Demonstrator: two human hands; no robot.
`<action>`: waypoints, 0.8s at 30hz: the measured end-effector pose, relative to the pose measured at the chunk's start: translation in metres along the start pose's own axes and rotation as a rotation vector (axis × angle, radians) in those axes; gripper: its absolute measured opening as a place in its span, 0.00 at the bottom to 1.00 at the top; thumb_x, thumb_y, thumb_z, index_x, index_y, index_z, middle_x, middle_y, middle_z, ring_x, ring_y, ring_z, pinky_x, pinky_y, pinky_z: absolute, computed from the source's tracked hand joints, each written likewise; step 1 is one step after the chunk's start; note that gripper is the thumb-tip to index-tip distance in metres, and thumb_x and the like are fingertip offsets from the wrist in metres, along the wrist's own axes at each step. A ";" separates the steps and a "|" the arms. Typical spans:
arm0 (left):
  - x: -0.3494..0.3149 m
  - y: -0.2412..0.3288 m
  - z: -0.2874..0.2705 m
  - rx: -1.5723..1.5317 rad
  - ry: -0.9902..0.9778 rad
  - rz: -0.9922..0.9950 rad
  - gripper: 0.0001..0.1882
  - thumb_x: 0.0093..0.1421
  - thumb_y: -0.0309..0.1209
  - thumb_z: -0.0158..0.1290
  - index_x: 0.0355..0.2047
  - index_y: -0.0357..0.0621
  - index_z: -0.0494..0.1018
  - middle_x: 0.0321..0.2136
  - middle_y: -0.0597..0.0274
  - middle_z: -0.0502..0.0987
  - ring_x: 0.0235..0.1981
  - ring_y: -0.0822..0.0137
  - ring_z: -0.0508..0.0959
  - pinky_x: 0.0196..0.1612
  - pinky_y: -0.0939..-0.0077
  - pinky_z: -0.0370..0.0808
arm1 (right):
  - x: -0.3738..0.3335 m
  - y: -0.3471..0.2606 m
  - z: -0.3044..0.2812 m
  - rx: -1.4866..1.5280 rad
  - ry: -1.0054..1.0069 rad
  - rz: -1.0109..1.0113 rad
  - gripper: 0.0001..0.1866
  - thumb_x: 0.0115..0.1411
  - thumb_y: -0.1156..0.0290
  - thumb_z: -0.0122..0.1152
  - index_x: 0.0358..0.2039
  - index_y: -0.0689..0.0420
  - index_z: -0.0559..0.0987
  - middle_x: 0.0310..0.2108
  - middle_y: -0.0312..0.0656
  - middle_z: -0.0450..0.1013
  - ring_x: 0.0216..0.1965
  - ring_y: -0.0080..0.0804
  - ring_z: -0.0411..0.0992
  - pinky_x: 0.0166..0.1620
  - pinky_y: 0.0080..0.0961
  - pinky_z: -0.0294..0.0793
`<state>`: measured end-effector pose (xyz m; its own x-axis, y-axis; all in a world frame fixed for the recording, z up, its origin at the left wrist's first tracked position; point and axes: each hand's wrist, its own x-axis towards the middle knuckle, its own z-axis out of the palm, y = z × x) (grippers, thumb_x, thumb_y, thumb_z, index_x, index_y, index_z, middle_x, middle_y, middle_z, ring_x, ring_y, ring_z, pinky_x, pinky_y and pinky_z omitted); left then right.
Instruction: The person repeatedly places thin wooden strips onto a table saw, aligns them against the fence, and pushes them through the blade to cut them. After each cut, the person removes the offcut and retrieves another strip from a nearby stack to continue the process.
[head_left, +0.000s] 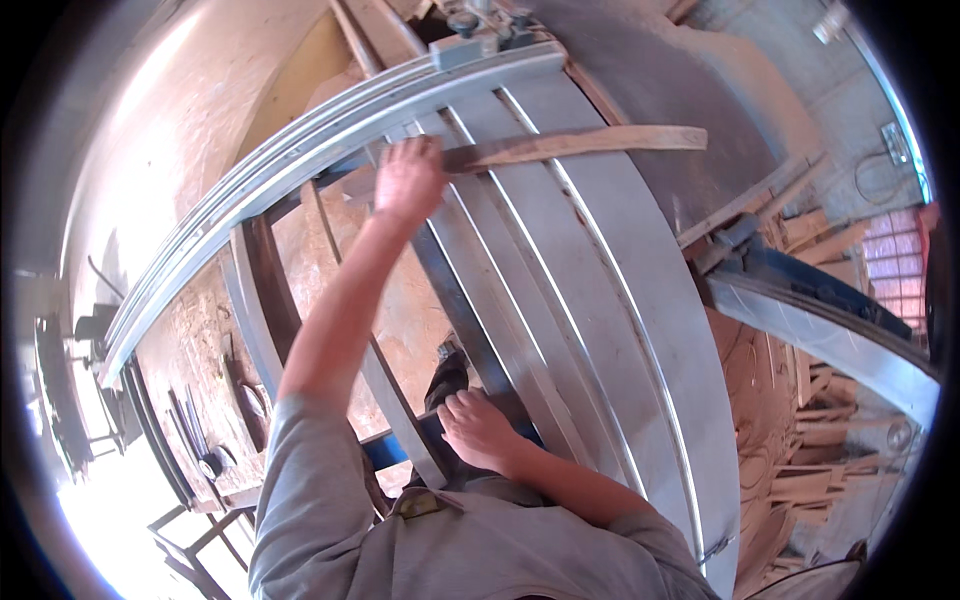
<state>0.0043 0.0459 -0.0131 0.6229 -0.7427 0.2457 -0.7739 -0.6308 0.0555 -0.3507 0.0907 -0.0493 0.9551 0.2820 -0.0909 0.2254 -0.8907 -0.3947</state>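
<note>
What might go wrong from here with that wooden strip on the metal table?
The wooden strip might swing or slide: the left hand is near one end, while the other reaches past the right edge of the metal table. The right hand is away from the strip, so it may not steady it. The wood offcuts piled at right could trip someone.

Wood offcuts (pixel 815 485) heaped past the right edge of the table (pixel 690 400), blue-and-silver beam (pixel 820 328) jutting out from that same edge, pinkish gridded panel (pixel 893 262) farther right, wall plate (pixel 894 143) beyond the far right corner.
</note>
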 end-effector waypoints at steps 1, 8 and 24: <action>0.005 0.006 0.007 -0.021 0.020 -0.013 0.33 0.55 0.41 0.62 0.58 0.40 0.68 0.54 0.52 0.72 0.57 0.51 0.70 0.61 0.55 0.66 | 0.000 -0.001 -0.002 0.024 0.004 -0.008 0.19 0.56 0.57 0.62 0.38 0.60 0.77 0.36 0.46 0.72 0.44 0.41 0.70 0.52 0.39 0.67; 0.035 0.008 0.025 -0.205 -0.030 -0.047 0.23 0.54 0.39 0.61 0.49 0.45 0.76 0.46 0.56 0.76 0.53 0.53 0.71 0.56 0.59 0.69 | 0.002 0.000 -0.017 0.114 -0.102 0.002 0.23 0.52 0.60 0.68 0.43 0.62 0.77 0.39 0.45 0.70 0.46 0.42 0.68 0.53 0.41 0.67; 0.097 0.023 0.049 -0.199 0.094 -0.152 0.20 0.56 0.41 0.60 0.46 0.45 0.77 0.45 0.54 0.75 0.52 0.53 0.72 0.53 0.58 0.70 | 0.003 0.003 -0.028 0.358 -0.160 -0.041 0.26 0.53 0.61 0.68 0.48 0.66 0.76 0.53 0.57 0.69 0.58 0.52 0.65 0.62 0.47 0.62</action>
<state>0.0529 -0.0518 -0.0355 0.7274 -0.6132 0.3079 -0.6855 -0.6696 0.2858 -0.3420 0.0792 -0.0254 0.8984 0.3917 -0.1987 0.1541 -0.7047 -0.6926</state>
